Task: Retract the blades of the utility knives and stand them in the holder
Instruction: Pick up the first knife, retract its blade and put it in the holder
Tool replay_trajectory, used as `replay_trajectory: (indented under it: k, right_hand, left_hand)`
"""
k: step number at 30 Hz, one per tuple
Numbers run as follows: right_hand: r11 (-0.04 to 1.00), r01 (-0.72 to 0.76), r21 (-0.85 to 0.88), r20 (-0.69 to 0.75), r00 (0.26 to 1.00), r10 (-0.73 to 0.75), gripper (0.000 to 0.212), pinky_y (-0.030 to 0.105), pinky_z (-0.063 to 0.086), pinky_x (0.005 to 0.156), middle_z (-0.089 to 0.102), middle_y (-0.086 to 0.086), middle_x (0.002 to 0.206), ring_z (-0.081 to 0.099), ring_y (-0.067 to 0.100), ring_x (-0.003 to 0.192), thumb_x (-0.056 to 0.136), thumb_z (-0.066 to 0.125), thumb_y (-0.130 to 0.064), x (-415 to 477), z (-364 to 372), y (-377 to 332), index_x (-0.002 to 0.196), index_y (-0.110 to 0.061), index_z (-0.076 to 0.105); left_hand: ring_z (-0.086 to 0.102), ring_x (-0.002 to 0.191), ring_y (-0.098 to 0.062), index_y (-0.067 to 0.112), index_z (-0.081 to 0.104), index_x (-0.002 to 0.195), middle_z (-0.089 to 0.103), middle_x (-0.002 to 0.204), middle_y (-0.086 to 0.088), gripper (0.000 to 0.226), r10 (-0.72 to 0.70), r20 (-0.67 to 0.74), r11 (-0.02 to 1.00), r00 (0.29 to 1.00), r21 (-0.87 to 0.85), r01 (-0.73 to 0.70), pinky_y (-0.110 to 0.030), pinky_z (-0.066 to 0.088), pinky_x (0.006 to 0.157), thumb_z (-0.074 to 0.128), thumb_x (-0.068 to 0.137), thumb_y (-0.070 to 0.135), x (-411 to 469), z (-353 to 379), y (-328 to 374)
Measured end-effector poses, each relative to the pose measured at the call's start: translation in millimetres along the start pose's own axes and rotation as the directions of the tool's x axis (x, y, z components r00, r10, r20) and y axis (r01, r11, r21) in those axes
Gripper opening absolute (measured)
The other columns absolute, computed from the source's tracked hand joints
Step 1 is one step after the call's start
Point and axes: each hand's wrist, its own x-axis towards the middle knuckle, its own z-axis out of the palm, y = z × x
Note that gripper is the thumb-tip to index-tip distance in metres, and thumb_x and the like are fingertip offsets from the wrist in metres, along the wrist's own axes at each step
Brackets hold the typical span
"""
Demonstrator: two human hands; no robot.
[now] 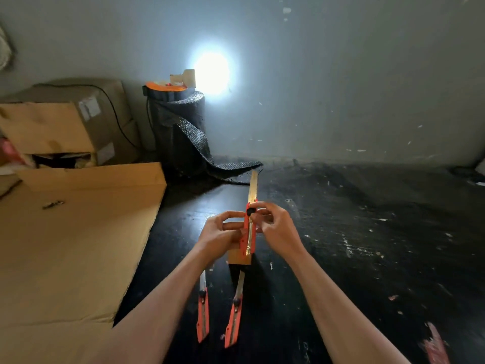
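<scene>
Both hands hold one red knife up in the air, w/ its blade fully out and pointing up and away from the person. The left hand is wrapped shut round the lower body of the knife. The right hand pinches the black knob near the top of the handle w/ thumb and finger. The knife's long line runs from near the chest up to the far wall, so the knob must slide back down toward the person to pull the blade in. The right hand is nearer the knob, so it looks like its job. The wood holder sits on the dark floor just under the hands, partly hidden. Two more knives lie flat in front of the holder, blades out & pointing at it, not yet done.
</scene>
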Motion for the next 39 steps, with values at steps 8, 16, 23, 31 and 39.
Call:
replay_trajectory:
  k: [8,16,23,31,39]
  right_hand:
    - [0.998,-0.007,0.057,0.071,0.997,0.003,0.022,0.047,0.064,0.088,0.076,0.002,0.104,0.075,0.019,0.098,0.097,0.066,-0.007,-2.4,-0.1,-3.9,0.099,-0.028,0.073]
    - [0.993,-0.042,0.11,0.116,0.993,0.029,0.015,0.041,0.064,0.088,0.078,0.003,0.104,0.077,0.019,0.096,0.099,0.063,-0.004,-20.3,2.7,-1.6,0.106,-0.013,0.073]
    - [0.999,0.011,-0.054,0.144,0.99,-0.003,0.032,0.028,0.061,0.09,0.074,-0.011,0.11,0.071,0.01,0.104,0.097,0.067,-0.005,-29.1,6.5,-1.9,0.114,-0.033,0.067]
    - [0.999,-0.028,-0.035,0.025,0.999,0.029,0.024,0.009,0.054,0.065,0.073,-0.011,0.1,0.07,0.002,0.092,0.093,0.074,-0.017,-31.8,12.6,-14.6,0.103,-0.031,0.057]
    - [0.995,0.044,-0.088,0.055,0.998,-0.039,0.026,0.013,0.059,0.077,0.075,-0.008,0.108,0.071,0.003,0.097,0.096,0.069,-0.011,-31.4,10.1,-17.9,0.113,-0.03,0.064]
  left_hand:
    - [0.079,0.088,-0.032,0.007,0.068,0.123,0.082,0.106,-0.017,0.037,0.027,-0.005,0.993,1.0,-0.111,-0.027,-0.038,0.066,0.071,0.063,0.093,-0.014,-2.4,-4.1,14.6]
    - [0.082,0.092,-0.026,0.009,0.068,0.124,0.083,0.107,-0.013,0.036,0.042,-0.028,0.994,0.999,-0.098,-0.044,-0.033,0.066,0.07,0.067,0.093,-0.008,-0.7,-5.0,24.6]
    - [0.082,0.09,-0.025,0.01,0.068,0.123,0.084,0.104,-0.012,0.034,0.056,-0.044,0.996,0.997,-0.071,-0.06,-0.03,0.065,0.067,0.067,0.094,-0.008,-1.9,-4.3,29.6]
    - [0.082,0.094,-0.026,0.013,0.069,0.124,0.084,0.105,-0.009,0.037,0.073,-0.062,0.997,0.995,-0.027,-0.075,-0.037,0.066,0.074,0.067,0.094,-0.007,-0.2,-3.6,33.1]
    - [0.082,0.092,-0.024,0.012,0.068,0.123,0.084,0.105,-0.01,0.035,0.086,-0.047,0.996,0.995,-0.034,-0.088,-0.032,0.066,0.07,0.066,0.095,-0.008,-1.6,-4.6,38.8]
